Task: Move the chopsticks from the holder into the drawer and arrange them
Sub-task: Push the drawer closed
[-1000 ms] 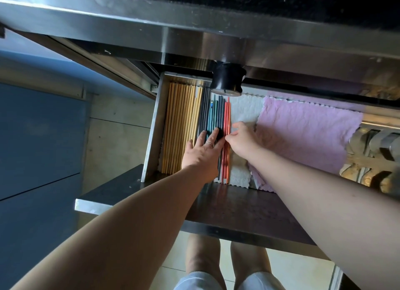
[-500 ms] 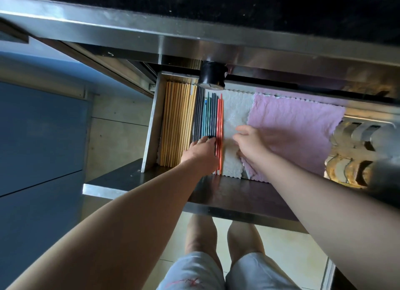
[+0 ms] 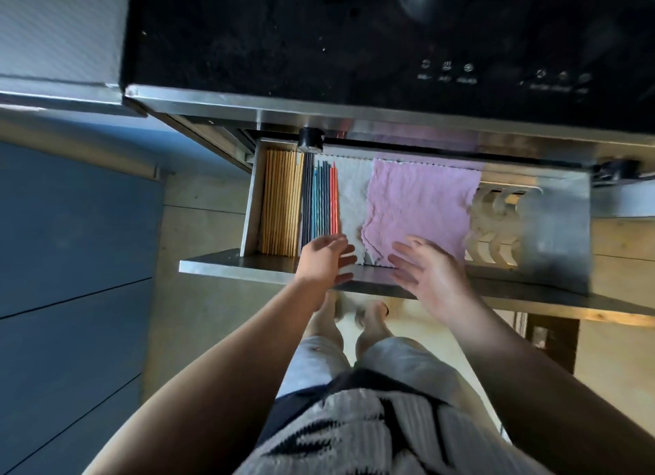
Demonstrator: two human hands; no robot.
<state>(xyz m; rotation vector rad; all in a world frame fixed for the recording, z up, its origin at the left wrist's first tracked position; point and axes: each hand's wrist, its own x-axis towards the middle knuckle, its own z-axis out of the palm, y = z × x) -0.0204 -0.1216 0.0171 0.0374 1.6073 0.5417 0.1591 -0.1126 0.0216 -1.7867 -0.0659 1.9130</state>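
The steel drawer (image 3: 234, 267) stands pulled out under the counter. Wooden chopsticks (image 3: 281, 201) lie in a straight row along its left side. Beside them on the right lie dark, blue and red chopsticks (image 3: 320, 200), also parallel. My left hand (image 3: 324, 258) hovers over the drawer's front edge just below the coloured chopsticks, fingers apart and empty. My right hand (image 3: 423, 272) is a little to the right, over the front edge, fingers spread, holding nothing. Both hands are blurred. No holder can be made out.
A white cloth (image 3: 352, 198) and a pink cloth (image 3: 418, 205) line the drawer floor. A perforated steel rack (image 3: 524, 223) fills the drawer's right end. A black knob (image 3: 311, 138) sits under the counter edge, below a black cooktop (image 3: 354, 38). Blue cabinet fronts (image 3: 71, 244) are at left.
Both hands have lifted off the chopsticks and cloth and drawn back to the drawer's front edge. The view has pulled back and up, showing the cooktop and my legs.
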